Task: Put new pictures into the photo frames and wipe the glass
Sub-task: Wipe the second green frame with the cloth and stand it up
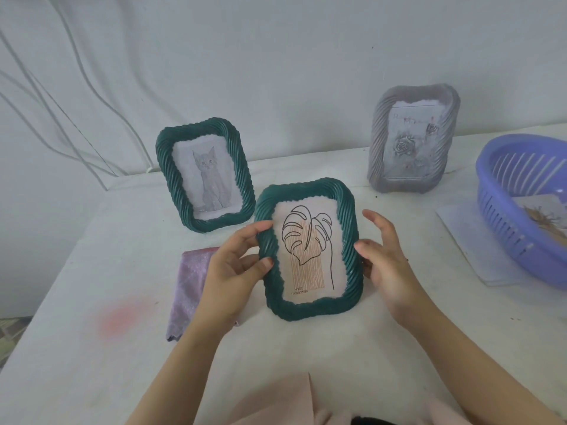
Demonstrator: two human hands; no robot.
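Note:
A dark green twisted-rim photo frame (346, 302) holding a line drawing of a leaf is upright in the middle of the table, held by both hands. My left hand (236, 268) grips its left edge, thumb on the front. My right hand (386, 259) holds its right edge from behind, fingers partly spread. A second green frame (162, 154) with a grey cat picture stands behind on the left. A grey frame (377, 139) with a rose picture stands at the back right. A folded pink-purple cloth (187, 289) lies flat under my left wrist.
A purple slotted basket (503, 216) with a picture card inside sits at the right edge, partly on a clear sheet (469, 237). White cloth covers the table (92, 378) and wall. A pink stain (118, 320) marks the table's left.

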